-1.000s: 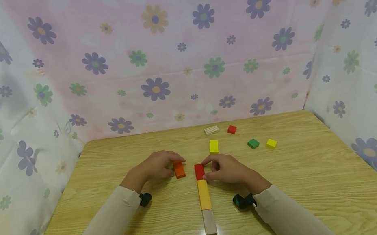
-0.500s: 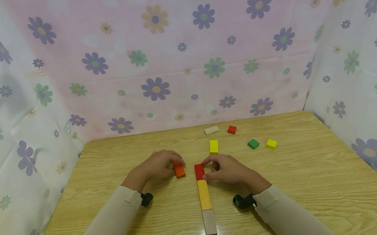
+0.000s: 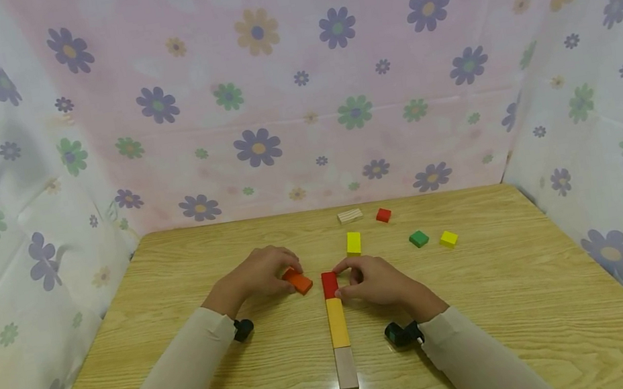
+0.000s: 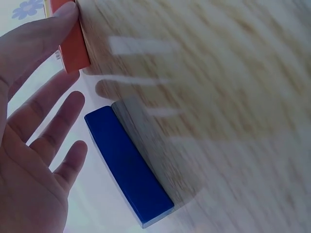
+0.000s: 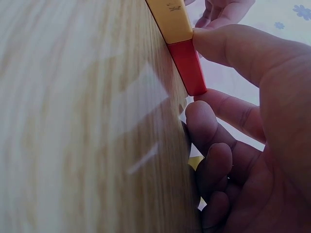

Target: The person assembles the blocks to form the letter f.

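Note:
My left hand [image 3: 265, 271] pinches an orange block [image 3: 299, 281] between thumb and fingers, just left of a row of blocks. Under that hand, the left wrist view shows a blue block [image 4: 129, 165] on the table; the hand hides it from the head view. Down the table's middle runs the row: a red block [image 3: 330, 285] at the far end, a yellow-orange block [image 3: 338, 323], then a greyish-beige block [image 3: 346, 369] nearest me, ends touching. My right hand [image 3: 376, 279] holds the red block, index finger at its far end and thumb by its joint with the yellow-orange one.
Beyond the row lies a yellow block [image 3: 354, 243]. Farther back are a pale striped block [image 3: 350, 216] and a small red block [image 3: 384, 215]. A green block [image 3: 419, 238] and a small yellow block [image 3: 449, 238] lie to the right. Flowered cloth surrounds the wooden table [image 3: 551, 319].
The orange block has turned in my left hand, its near end swinging right toward the row. My right hand and the row have stayed put.

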Demonstrator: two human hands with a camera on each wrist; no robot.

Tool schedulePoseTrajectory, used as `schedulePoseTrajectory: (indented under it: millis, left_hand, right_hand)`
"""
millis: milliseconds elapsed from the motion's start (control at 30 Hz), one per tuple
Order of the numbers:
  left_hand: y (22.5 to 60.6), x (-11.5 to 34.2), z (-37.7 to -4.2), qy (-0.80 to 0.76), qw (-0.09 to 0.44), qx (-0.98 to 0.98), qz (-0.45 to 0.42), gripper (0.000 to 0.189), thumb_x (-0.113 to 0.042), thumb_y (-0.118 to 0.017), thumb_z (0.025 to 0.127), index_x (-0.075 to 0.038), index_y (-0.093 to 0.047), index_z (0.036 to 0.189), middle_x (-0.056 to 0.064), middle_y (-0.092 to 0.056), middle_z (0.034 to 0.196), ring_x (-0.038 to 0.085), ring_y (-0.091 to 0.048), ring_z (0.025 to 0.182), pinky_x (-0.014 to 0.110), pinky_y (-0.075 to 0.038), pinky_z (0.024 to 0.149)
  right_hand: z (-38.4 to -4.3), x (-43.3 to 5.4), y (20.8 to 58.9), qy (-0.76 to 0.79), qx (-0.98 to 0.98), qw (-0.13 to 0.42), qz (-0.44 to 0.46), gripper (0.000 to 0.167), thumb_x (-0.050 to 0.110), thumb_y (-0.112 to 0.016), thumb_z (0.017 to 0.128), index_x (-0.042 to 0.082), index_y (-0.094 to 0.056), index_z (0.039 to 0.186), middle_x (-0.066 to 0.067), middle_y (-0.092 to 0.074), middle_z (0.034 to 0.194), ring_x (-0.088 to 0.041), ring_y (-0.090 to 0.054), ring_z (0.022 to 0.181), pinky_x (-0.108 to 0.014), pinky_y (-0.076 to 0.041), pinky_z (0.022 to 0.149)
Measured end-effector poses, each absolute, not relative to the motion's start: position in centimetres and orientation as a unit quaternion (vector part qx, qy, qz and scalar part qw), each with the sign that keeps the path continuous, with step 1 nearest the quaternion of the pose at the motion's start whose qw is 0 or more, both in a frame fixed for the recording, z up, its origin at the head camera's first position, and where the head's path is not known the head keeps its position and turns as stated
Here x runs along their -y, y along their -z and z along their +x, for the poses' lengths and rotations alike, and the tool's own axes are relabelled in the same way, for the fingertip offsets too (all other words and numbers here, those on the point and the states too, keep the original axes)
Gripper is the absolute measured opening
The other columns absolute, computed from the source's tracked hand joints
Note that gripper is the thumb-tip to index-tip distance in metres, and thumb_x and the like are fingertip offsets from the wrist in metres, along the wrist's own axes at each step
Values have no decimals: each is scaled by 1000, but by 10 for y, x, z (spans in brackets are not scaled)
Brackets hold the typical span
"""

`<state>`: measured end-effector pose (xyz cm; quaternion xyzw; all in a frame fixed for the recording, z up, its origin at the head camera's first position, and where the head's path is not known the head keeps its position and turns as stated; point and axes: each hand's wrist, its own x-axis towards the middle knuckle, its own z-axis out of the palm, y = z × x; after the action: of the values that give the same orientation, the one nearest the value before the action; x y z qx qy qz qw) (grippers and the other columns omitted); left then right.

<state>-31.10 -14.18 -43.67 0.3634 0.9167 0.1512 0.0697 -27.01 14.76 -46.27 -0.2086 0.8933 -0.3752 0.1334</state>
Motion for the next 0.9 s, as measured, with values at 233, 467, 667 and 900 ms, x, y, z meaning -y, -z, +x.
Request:
schedulePoseTrajectory:
  millis: [233, 467, 667, 900]
  left_hand:
    - [437, 141, -310, -151, 60, -919, 360, 22, -29, -88, 84, -27, -78, 103, -5, -70, 127, 19, -62, 117, 47, -48, 103]
    - [433, 140, -308, -168, 53, -927, 330, 23, -35, -88, 83, -25, -79, 102, 1, -67, 136, 27, -58, 129, 53, -44, 111]
    - [431, 137, -304, -175, 30, -939, 293, 25, -39, -90, 80, -26, -79, 99, 0, -68, 135, 30, -58, 131, 59, -38, 114]
    - [428, 132, -296, -182, 9, -950, 254, 23, -40, -91, 79, -29, -78, 95, -4, -70, 129, 29, -58, 129, 60, -39, 110]
  right_hand:
    - [-270, -147, 463, 376, -893, 132, -211, 43, 40, -79, 92, 25, -67, 130, 0, -63, 82, -17, -55, 69, -30, -46, 61]
    - [-269, -147, 462, 376, -893, 132, -209, 42, 39, -79, 91, 24, -68, 129, 0, -63, 82, -17, -55, 68, -29, -46, 61]
    - [-269, -147, 461, 375, -893, 131, -210, 42, 37, -79, 92, 24, -68, 129, 0, -63, 82, -16, -55, 68, -29, -46, 61]
    - [-270, -147, 461, 378, -892, 133, -210, 43, 36, -79, 92, 23, -68, 130, -1, -63, 82, -16, -55, 69, -29, -46, 61]
